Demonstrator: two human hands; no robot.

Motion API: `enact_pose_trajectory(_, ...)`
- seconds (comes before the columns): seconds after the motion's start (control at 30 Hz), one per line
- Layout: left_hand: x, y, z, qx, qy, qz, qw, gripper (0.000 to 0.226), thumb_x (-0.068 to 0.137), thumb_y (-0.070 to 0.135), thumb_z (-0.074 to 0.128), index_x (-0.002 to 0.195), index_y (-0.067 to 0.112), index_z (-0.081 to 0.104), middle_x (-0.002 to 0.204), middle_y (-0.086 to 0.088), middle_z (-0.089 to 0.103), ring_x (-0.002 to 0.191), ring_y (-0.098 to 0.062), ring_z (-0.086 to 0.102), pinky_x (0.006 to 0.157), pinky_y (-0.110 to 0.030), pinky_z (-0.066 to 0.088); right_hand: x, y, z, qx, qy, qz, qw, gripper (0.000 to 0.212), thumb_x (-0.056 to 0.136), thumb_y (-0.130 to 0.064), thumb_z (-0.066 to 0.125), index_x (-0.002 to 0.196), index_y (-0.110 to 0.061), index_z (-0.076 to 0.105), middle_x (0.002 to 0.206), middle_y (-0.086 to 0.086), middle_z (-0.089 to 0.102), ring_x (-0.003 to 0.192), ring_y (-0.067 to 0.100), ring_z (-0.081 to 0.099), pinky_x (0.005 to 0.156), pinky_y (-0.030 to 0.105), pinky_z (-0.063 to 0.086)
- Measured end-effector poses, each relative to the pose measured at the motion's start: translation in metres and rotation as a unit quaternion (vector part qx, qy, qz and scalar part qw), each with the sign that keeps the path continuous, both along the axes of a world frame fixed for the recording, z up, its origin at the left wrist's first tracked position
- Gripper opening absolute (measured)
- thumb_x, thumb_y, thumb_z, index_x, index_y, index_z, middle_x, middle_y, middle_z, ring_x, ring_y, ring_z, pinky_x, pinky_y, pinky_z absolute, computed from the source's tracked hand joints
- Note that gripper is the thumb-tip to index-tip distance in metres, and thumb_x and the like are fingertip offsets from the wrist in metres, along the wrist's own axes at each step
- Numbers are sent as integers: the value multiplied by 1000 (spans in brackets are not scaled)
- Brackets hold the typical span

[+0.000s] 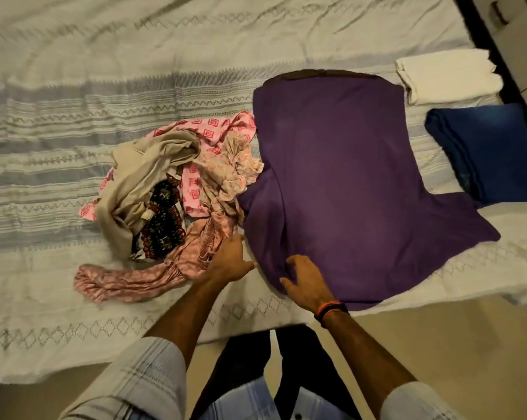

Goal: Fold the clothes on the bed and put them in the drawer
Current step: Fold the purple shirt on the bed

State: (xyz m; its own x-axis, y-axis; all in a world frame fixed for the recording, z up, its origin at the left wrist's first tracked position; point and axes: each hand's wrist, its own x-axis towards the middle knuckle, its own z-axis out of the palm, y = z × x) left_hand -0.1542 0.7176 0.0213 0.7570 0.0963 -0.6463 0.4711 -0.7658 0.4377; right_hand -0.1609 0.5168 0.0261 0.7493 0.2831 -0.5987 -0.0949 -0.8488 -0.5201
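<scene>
Single head cam, wide-angle, looks forward and down from above the person's arms. Close range: left hand (229, 262) and right hand (306, 283) sit low-centre. Bed (104, 71) fills everything beyond and either side of the hands; floor and the person's legs run below them. No second view.
</scene>
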Motion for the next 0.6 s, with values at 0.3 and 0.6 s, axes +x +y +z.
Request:
enact_pose_trajectory(0.3, 144, 36, -73, 268, -147, -259, 916, 111, 68, 17, 79, 153, 6, 9, 158, -16, 13, 145, -35, 18, 116, -47, 23, 109, 67, -69, -16, -92, 34, 995, 81, 86, -33, 71, 150, -8, 28, 154, 10, 31, 140, 28, 32, 114, 37, 33)
enact_pose_trajectory(0.6, 180, 51, -119, 329, -201, -401, 831, 70, 95, 19, 49, 153, 0, 14, 150, -14, 36, 99, -25, 64, 80, -35, 49, 130, 76, -121, -129, 13, 70, 989, 113, 83, -47, 72, 156, -12, -7, 165, 3, -9, 151, 30, 3, 118, 49, 27)
